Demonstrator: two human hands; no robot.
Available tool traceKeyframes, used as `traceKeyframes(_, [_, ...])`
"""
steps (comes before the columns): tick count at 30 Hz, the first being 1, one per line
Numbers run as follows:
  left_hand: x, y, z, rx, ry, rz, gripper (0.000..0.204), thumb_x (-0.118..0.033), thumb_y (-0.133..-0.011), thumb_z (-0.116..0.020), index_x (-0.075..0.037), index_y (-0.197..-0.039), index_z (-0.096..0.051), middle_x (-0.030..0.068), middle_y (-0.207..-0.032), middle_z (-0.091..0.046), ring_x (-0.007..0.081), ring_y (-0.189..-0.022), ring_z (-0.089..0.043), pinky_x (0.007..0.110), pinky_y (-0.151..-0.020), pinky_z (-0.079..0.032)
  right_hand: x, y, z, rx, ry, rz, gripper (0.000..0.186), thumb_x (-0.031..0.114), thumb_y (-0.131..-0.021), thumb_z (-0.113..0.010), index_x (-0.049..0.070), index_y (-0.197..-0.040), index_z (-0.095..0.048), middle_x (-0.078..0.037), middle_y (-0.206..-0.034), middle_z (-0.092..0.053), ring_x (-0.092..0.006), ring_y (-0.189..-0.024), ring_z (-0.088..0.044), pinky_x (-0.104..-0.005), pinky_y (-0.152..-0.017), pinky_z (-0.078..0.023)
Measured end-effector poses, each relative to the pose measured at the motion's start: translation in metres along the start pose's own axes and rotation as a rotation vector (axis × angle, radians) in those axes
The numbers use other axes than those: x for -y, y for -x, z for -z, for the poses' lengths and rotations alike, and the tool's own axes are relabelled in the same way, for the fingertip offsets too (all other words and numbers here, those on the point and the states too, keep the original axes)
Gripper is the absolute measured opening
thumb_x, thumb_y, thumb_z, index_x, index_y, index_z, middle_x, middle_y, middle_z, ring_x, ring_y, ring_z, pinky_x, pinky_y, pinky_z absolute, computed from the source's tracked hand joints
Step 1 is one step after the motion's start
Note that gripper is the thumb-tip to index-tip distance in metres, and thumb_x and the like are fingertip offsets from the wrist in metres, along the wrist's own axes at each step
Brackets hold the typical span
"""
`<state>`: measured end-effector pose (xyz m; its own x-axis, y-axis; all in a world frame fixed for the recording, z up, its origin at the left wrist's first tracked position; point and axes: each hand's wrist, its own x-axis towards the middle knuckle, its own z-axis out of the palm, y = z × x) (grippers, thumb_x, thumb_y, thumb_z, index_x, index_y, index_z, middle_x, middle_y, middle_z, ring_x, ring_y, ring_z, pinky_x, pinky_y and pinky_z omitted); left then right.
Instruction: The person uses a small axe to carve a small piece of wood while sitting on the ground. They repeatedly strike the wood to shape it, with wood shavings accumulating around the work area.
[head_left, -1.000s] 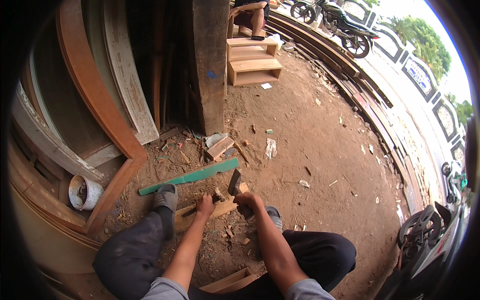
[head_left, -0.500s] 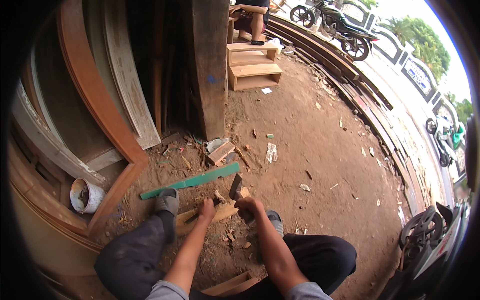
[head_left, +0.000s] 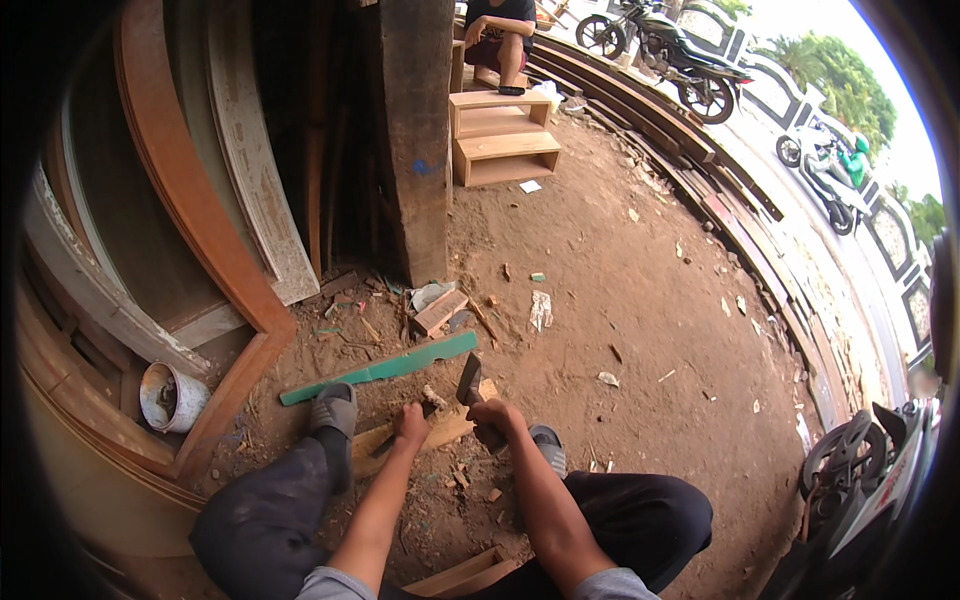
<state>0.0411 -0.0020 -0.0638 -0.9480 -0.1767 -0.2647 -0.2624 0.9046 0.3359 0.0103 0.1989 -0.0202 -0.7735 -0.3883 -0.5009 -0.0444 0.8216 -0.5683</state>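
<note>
One wood piece (head_left: 451, 427) beneath left hand (head_left: 411, 423) and right hand (head_left: 497, 412), each gripping tool (head_left: 469, 381).

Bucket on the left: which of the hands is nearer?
Left. The left hand is right of the bucket, by the wood; the right hand is farther right, gripping a dark-headed tool.

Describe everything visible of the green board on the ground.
The green board is long and narrow, apparently painted wood, with an uneven near edge toward its right end. It lies slantwise on the dirt, right end farther from the person, just beyond the left sandal. Whether they touch is unclear.
</note>
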Motion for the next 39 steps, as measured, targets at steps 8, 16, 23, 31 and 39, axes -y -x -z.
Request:
traceKeyframes(8, [0.010,-0.003,-0.010,0.031,0.060,-0.047,0.034,-0.017,-0.076,-0.063,0.001,-0.104,-0.054,0.0215,-0.112,-0.051,0.0366,-0.103,-0.052,0.042,-0.087,-0.044,0.005,0.000,0.009,0.128,0.249,0.094,0.029,0.021,-0.070,-0.063,0.006,-0.095,-0.064,-0.007,-0.082,-0.066,-0.0187,-0.078,-0.063,-0.0294,-0.068,-0.050])
traceKeyframes(16, [0.008,-0.005,-0.004,0.129,0.028,-0.049,0.040,-0.021,-0.077,-0.065,-0.001,-0.109,-0.054,0.0191,-0.125,-0.046,0.0346,-0.112,-0.048,0.041,-0.092,-0.042,-0.008,-0.009,0.000,0.116,0.251,0.182,0.030,0.025,-0.070,-0.063,0.008,-0.095,-0.064,-0.003,-0.086,-0.066,-0.0173,-0.079,-0.063,-0.0281,-0.070,-0.050])
traceKeyframes(23, [0.006,-0.003,-0.002,0.067,-0.003,-0.107,0.034,-0.019,-0.076,-0.065,0.000,-0.104,-0.056,0.0179,-0.117,-0.051,0.0342,-0.103,-0.054,0.041,-0.085,-0.046,0.001,-0.008,0.006,0.218,0.174,0.076,0.033,0.027,-0.073,-0.061,0.004,-0.096,-0.062,-0.005,-0.089,-0.066,-0.0159,-0.080,-0.061,-0.0313,-0.070,-0.048])
traceKeyframes(31, [0.008,-0.006,-0.004,0.033,-0.003,-0.125,0.033,-0.013,-0.075,-0.066,0.002,-0.103,-0.056,0.0190,-0.118,-0.050,0.0350,-0.104,-0.053,0.041,-0.086,-0.047,0.035,0.016,0.032,0.215,-0.567,-0.498,0.034,0.025,-0.080,-0.054,-0.003,-0.099,-0.057,-0.012,-0.094,-0.062,-0.0200,-0.079,-0.053,-0.0393,-0.068,-0.042])
traceKeyframes(39, [0.004,-0.005,0.007,0.087,-0.015,-0.135,0.022,-0.005,-0.074,-0.062,0.003,-0.094,-0.058,0.0215,-0.111,-0.052,0.0365,-0.097,-0.056,0.041,-0.083,-0.048,0.001,-0.009,0.009,0.282,-0.066,-0.167,0.030,0.028,-0.082,-0.048,0.004,-0.097,-0.059,-0.003,-0.090,-0.060,-0.0146,-0.076,-0.053,-0.0280,-0.072,-0.042])
